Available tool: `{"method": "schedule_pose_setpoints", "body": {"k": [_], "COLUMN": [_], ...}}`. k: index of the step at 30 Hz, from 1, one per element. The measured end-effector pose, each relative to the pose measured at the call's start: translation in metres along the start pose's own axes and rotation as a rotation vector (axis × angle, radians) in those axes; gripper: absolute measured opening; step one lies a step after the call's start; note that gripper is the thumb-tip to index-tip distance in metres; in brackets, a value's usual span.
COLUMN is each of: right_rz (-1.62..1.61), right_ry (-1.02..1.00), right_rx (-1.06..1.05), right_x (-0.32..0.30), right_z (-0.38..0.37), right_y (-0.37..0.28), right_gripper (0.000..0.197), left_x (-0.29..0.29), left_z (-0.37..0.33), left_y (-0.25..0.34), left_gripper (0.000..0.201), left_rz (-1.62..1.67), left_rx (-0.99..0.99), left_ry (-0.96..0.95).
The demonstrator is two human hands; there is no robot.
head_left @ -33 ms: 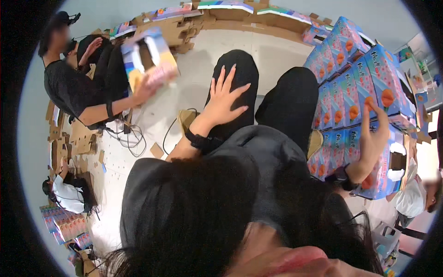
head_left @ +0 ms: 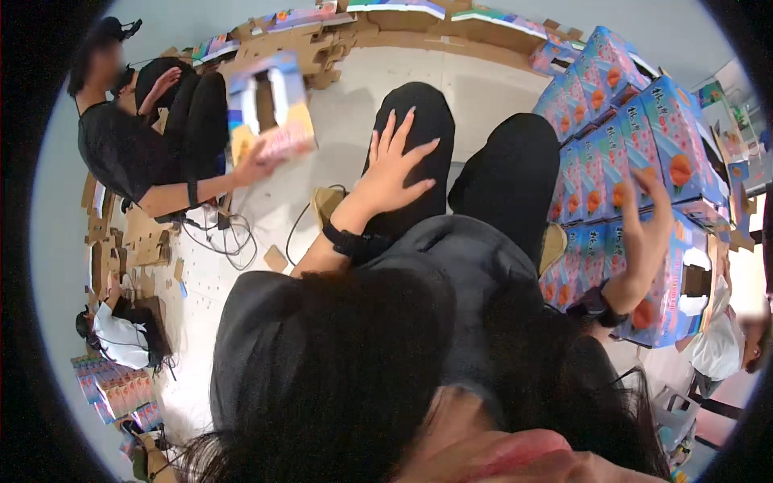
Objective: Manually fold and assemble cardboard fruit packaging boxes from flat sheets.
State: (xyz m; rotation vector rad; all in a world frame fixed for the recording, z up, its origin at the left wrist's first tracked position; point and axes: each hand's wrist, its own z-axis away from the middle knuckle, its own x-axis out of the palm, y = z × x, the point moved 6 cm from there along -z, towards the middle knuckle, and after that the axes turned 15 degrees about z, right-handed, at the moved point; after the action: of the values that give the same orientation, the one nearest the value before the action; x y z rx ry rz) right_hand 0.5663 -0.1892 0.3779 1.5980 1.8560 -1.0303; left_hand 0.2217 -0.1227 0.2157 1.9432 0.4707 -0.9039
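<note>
My left hand [head_left: 394, 165] lies flat on my knee in black trousers [head_left: 419, 121], fingers spread and holding nothing. A black band [head_left: 348, 240] circles that wrist. Fingers apart, my right hand [head_left: 644, 221] presses against the side of a stack of blue cartons [head_left: 636, 105] printed with orange fruit, at my right. It grips none of them. My dark hair and grey top fill the lower middle of the view.
At the left a person in black holds up a colourful open carton [head_left: 270, 105]. Flat brown cardboard [head_left: 322, 40] lines the far wall. Cables [head_left: 221, 237] lie on the pale floor. Another person [head_left: 121, 334] crouches lower left beside more cartons [head_left: 113, 394].
</note>
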Motion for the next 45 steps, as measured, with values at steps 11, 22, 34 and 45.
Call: {"method": "schedule_pose_setpoints", "body": {"k": [11, 22, 34, 45], "right_rz": [-0.078, -0.075, -0.236, -0.14], "right_ry": [-0.653, -0.983, -1.186, -1.424], "right_rx": [-0.336, -0.146, -0.066, -0.021], "right_x": [0.14, 0.192, 0.2, 0.206], "right_z": [-0.013, 0.0, -0.005, -0.019], "right_y": [-0.091, -0.05, -0.06, -0.067], "right_gripper": [0.034, 0.052, 0.052, 0.053], "left_x": [-0.045, -0.058, -0.178, 0.017], "left_z": [-0.014, -0.017, -0.004, 0.087], "left_y": [-0.005, -0.029, -0.085, -0.399], "left_gripper": [0.028, 0.029, 0.014, 0.051], "left_rz": [0.443, 0.765, 0.364, 0.931], "left_rx": [0.057, -0.089, -0.205, -1.308], "left_ry": [0.016, -0.086, 0.429, -0.407]}}
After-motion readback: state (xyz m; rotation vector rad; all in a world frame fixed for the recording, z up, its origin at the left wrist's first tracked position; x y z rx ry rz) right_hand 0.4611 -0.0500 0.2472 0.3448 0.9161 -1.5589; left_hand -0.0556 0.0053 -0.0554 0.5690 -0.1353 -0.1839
